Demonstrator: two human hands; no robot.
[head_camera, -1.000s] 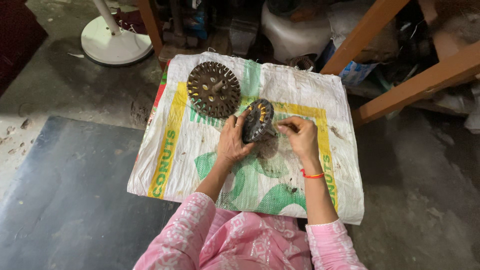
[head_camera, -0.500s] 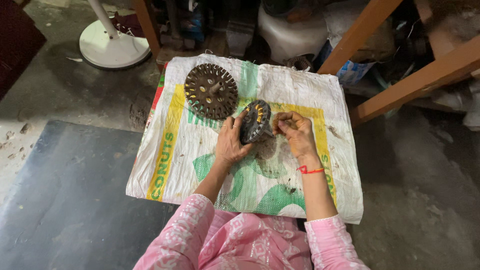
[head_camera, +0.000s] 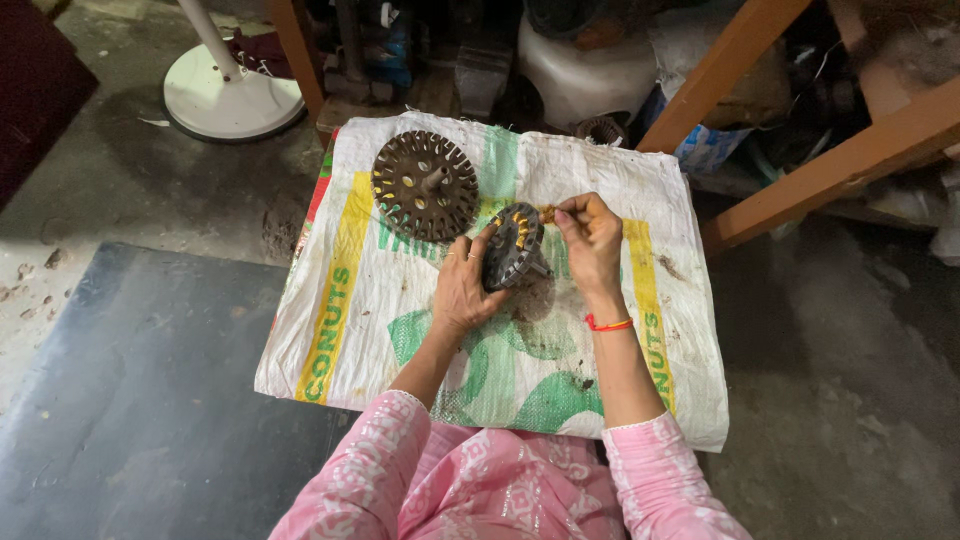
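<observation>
Head view: the left hand (head_camera: 462, 292) grips a dark slotted metal disc (head_camera: 512, 246), held tilted on edge above the woven sack (head_camera: 560, 390) (white, with green and yellow print). The right hand (head_camera: 590, 240) has its fingertips pinched together at the disc's upper rim. A second, larger slotted disc (head_camera: 425, 186) lies flat on the sack, apart from both hands.

Looks like a small repair workshop, floor-level setup. Bare stained concrete floor (head_camera: 850, 400) w/ a woven plastic sack (head_camera: 400, 330) spread out as work mat. Slotted round metal motor core (head_camera: 425, 186) lies on it. White fan base (head_camera: 232, 95) stands at back left, wooden frame legs (head_camera: 830, 165) at right, cluttered parts and containers (head_camera: 590, 70) piled behind.
</observation>
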